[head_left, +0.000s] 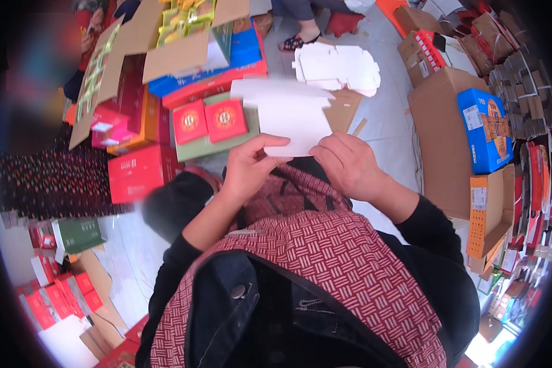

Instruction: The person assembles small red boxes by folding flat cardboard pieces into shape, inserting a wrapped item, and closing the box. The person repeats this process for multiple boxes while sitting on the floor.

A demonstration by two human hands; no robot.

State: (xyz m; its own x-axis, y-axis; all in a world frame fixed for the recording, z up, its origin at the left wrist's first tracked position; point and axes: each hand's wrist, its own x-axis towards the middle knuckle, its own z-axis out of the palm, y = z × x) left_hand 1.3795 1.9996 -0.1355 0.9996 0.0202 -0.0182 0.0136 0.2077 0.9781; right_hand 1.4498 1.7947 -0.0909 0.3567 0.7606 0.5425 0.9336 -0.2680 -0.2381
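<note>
Dark cloth with a round button [238,291] is filling the bottom of the view, and a red-and-white patterned apron [349,257] is spreading around it across the lap. Black sleeves [432,230] are covering both arms down toward the wrists. Beyond the apron, the left hand [250,167] is pinching the near left corner of a white card [294,126], its thumb lying on top. The right hand [346,165] is gripping the same card at its near right corner, with the fingers curling in. So the card is sitting between the two hands, over the knees, its far flaps blurring.

Just left of the card, two square red boxes [226,118] are lying side by side on a flat green box [208,151]. Farther left, a larger red box [142,175] is resting near a carton [178,58] that is holding yellow packs [187,21]. Past the card, a pile of flat white cards [337,66] is lying near another person's sandalled foot [302,40]. On the right, a blue box [483,132] is leaning against a big brown carton [441,135], and an orange carton [479,211] is standing just below it.
</note>
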